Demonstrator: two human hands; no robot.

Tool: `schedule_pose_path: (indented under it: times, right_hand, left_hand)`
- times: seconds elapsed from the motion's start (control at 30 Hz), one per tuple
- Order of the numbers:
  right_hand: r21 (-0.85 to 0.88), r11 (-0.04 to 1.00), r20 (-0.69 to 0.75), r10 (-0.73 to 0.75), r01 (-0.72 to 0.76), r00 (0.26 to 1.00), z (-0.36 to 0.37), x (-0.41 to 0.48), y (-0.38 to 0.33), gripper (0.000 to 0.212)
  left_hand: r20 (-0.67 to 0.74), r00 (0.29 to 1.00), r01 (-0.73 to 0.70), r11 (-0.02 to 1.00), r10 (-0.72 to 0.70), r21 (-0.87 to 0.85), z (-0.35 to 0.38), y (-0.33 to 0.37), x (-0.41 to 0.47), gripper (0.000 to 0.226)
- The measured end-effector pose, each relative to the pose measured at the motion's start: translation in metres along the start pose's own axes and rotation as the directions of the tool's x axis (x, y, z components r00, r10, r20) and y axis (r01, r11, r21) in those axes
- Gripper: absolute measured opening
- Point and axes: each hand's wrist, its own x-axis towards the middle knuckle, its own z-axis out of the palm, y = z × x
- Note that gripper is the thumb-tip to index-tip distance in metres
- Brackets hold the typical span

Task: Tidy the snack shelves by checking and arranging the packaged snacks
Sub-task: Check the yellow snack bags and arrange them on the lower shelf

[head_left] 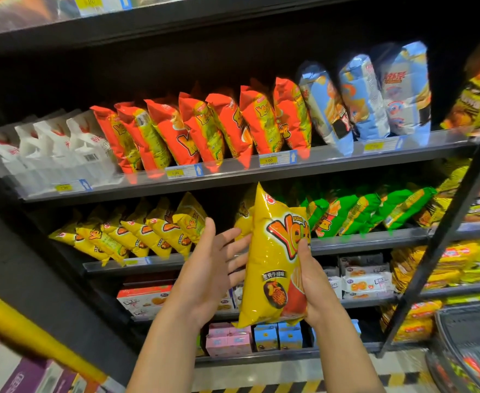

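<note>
A yellow snack bag (pixel 273 262) with orange lettering is held upright in front of the shelves. My right hand (pixel 315 287) grips its lower right edge, thumb on the front. My left hand (pixel 213 268) is open, fingers spread, its fingertips touching the bag's left side. Behind it, a row of matching yellow bags (pixel 137 234) leans on the second shelf (pixel 355 242), with a gap just behind the held bag. Green bags (pixel 366 211) stand to the right on the same shelf.
The shelf above holds white packs (pixel 49 148), red bags (pixel 205 126) and blue bags (pixel 375 97). Boxed snacks (pixel 366 279) and small pink and blue cartons (pixel 250 338) fill lower shelves. A black slanted post (pixel 443 245) and a wire basket (pixel 471 347) are at right.
</note>
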Motion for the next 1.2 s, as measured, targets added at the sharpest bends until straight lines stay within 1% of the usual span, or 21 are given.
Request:
schedule_pose_path:
  times: [0.1,0.13,0.2,0.23,0.27,0.33,0.37,0.4,0.43,0.47,0.5,0.57,0.6,0.67,0.8,0.87,0.93,0.97,1.07,1.1,1.2]
  right_hand:
    - [-0.128,0.991,-0.004,-0.051,0.050,0.999,0.002,-0.004,-0.006,0.073]
    - [-0.180,0.981,-0.003,-0.076,0.074,0.997,0.004,-0.006,-0.009,0.068]
    - [-0.290,0.949,-0.003,-0.132,0.126,0.991,0.011,-0.010,-0.014,0.062]
    - [-0.334,0.931,-0.002,-0.158,0.148,0.987,0.014,-0.012,-0.016,0.060]
    - [-0.371,0.913,0.001,-0.181,0.168,0.984,0.019,-0.015,-0.018,0.057]
    - [-0.448,0.871,0.022,-0.218,0.204,0.976,0.025,-0.017,-0.020,0.052]
    - [-0.485,0.850,0.034,-0.218,0.206,0.975,0.026,-0.017,-0.021,0.056]
    - [-0.513,0.837,0.037,-0.199,0.190,0.979,0.027,-0.018,-0.023,0.065]
    - [-0.520,0.838,0.042,-0.171,0.168,0.984,0.027,-0.018,-0.025,0.075]
    - [-0.503,0.852,0.045,-0.143,0.146,0.989,0.026,-0.019,-0.028,0.084]
    - [-0.465,0.876,0.052,-0.115,0.126,0.992,0.024,-0.021,-0.032,0.088]
    - [-0.367,0.924,0.071,-0.089,0.109,0.993,0.020,-0.024,-0.040,0.089]
    - [-0.326,0.938,0.086,-0.090,0.114,0.992,0.018,-0.025,-0.044,0.090]
    - [-0.267,0.955,0.143,-0.096,0.132,0.985,0.015,-0.027,-0.048,0.093]
    - [-0.217,0.967,0.209,-0.088,0.134,0.974,0.013,-0.029,-0.050,0.099]
    - [-0.227,0.964,0.215,-0.089,0.139,0.972,0.015,-0.031,-0.051,0.099]
    - [-0.286,0.946,0.219,-0.087,0.149,0.972,0.017,-0.032,-0.049,0.094]
    - [-0.331,0.930,0.226,-0.088,0.161,0.970,0.018,-0.032,-0.047,0.090]
    - [-0.428,0.875,0.257,-0.121,0.225,0.959,0.024,-0.036,-0.041,0.070]
    - [-0.433,0.869,0.252,-0.136,0.237,0.958,0.024,-0.036,-0.039,0.065]
    - [-0.400,0.878,0.258,-0.169,0.264,0.951,0.019,-0.036,-0.036,0.056]
  left_hand:
    - [0.046,0.999,0.017,0.996,-0.021,0.083,0.005,0.000,-0.001,0.074]
    - [0.056,0.998,0.020,0.993,-0.027,0.116,0.007,-0.001,-0.002,0.069]
    - [0.066,0.997,0.027,0.983,-0.039,0.183,0.013,-0.004,-0.002,0.052]
    - [0.070,0.996,0.036,0.976,-0.053,0.215,0.017,-0.004,-0.004,0.050]
    - [0.059,0.996,0.045,0.966,-0.062,0.255,0.017,-0.008,-0.001,0.057]
    - [0.006,1.000,0.016,0.948,-0.019,0.317,0.020,-0.014,0.004,0.080]
    - [-0.025,0.999,-0.015,0.937,0.026,0.349,0.021,-0.015,0.005,0.085]
    - [-0.071,0.996,-0.016,0.924,0.046,0.381,0.021,-0.016,0.006,0.088]
    - [-0.120,0.992,0.016,0.921,0.033,0.388,0.020,-0.016,0.007,0.091]
    - [-0.150,0.989,0.054,0.933,0.000,0.356,0.019,-0.016,0.006,0.092]
    - [-0.164,0.986,0.081,0.953,-0.033,0.292,0.018,-0.016,0.004,0.086]
    - [-0.166,0.984,0.097,0.983,-0.071,0.155,0.018,-0.012,-0.001,0.061]
    - [-0.163,0.982,0.109,0.989,-0.091,0.102,0.016,-0.013,-0.001,0.056]
    - [-0.155,0.981,0.122,0.992,-0.116,0.030,0.013,-0.014,-0.002,0.059]
    - [-0.137,0.987,0.080,0.996,-0.084,-0.038,0.009,-0.013,-0.002,0.059]
    - [-0.141,0.989,0.044,0.999,-0.041,0.023,0.009,-0.011,-0.004,0.057]
    - [-0.165,0.986,0.015,0.994,0.004,0.109,0.009,-0.012,-0.002,0.057]
    - [-0.179,0.984,0.006,0.987,0.023,0.160,0.009,-0.011,-0.003,0.062]
    - [-0.189,0.974,-0.059,0.946,0.124,0.318,0.009,-0.013,-0.003,0.094]
    - [-0.182,0.970,-0.087,0.932,0.159,0.353,0.009,-0.014,-0.004,0.092]
    - [-0.078,0.973,-0.172,0.911,0.216,0.375,0.007,-0.016,-0.009,0.041]
